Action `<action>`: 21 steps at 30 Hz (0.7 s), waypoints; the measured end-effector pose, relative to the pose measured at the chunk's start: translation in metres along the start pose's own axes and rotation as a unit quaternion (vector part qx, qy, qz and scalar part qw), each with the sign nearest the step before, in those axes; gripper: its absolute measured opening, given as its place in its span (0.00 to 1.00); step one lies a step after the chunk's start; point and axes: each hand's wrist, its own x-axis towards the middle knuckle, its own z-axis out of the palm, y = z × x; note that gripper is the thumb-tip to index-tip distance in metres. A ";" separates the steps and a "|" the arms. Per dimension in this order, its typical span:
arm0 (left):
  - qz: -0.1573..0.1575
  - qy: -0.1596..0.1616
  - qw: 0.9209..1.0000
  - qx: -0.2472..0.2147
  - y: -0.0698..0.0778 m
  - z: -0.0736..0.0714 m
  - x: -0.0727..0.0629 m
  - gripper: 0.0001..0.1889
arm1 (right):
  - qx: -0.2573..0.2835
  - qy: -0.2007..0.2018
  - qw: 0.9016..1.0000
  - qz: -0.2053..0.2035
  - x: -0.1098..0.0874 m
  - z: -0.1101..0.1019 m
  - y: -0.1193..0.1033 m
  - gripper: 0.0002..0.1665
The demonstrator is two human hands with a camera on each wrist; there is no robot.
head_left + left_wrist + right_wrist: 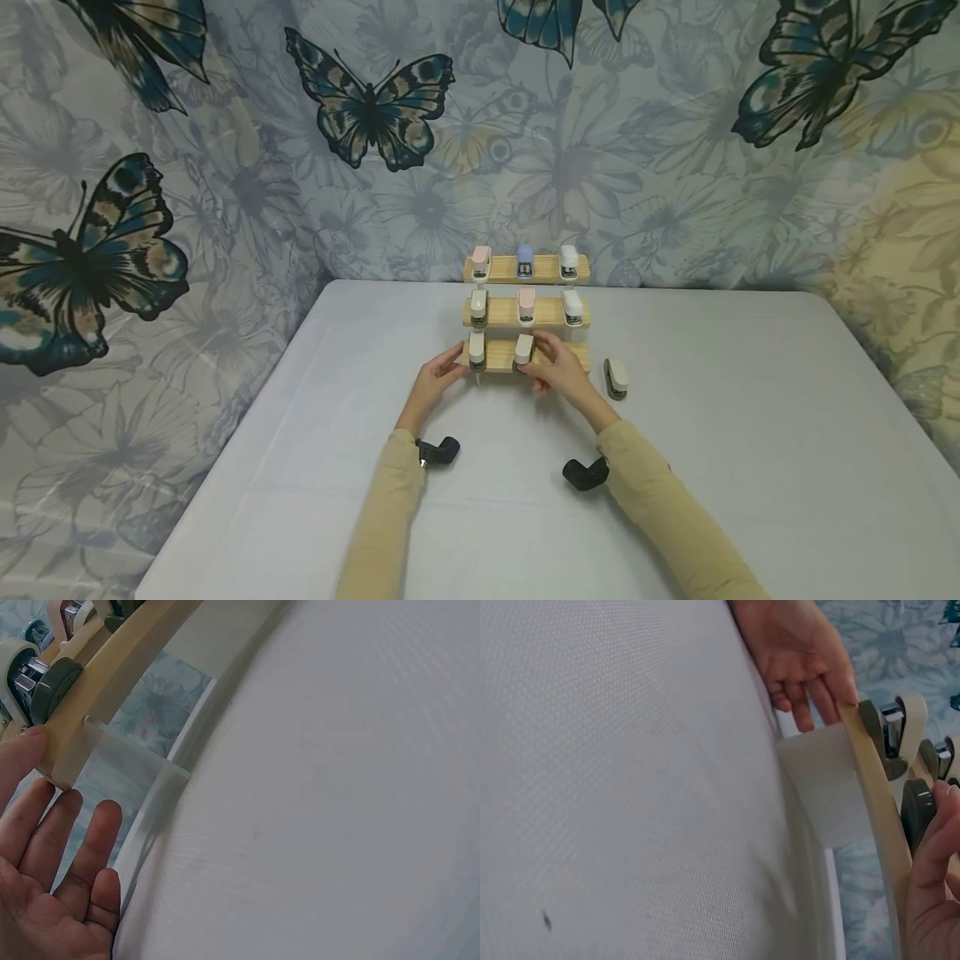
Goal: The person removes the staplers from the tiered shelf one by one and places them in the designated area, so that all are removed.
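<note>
A three-tier wooden rack (498,357) stands on the table with small staplers on its tiers. My left hand (437,379) holds the left end of the bottom tier; in the left wrist view its thumb lies on the board and its fingertips touch the end. At the middle of that tier, my right hand (562,371) pinches a white-and-dark-green stapler (523,347), whose dark base also shows in the right wrist view. Another stapler (476,348) of the same look is at the tier's left end, beside my left hand.
A loose white-and-green stapler (617,377) lies on the white table (720,467), right of the rack. The middle tier bears a pink stapler (527,305) between two pale ones; the top tier has pink, blue (524,260) and white ones. Butterfly-patterned cloth (420,208) hangs behind.
</note>
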 end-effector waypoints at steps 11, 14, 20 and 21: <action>0.010 0.002 1.000 0.002 -0.002 -0.001 0.001 0.26 | -0.074 0.041 0.996 -0.009 -0.001 0.000 -0.002 0.41; 0.008 0.002 1.000 0.005 -0.003 -0.002 0.000 0.26 | -0.114 0.059 0.991 -0.024 -0.002 0.000 -0.004 0.39; 0.000 0.002 1.000 -0.008 -0.004 -0.002 0.000 0.26 | -0.126 0.054 0.989 -0.052 -0.003 -0.001 -0.002 0.38; -0.001 0.003 1.000 -0.009 -0.003 -0.002 0.000 0.26 | -0.129 0.052 0.989 -0.057 -0.003 -0.001 -0.001 0.38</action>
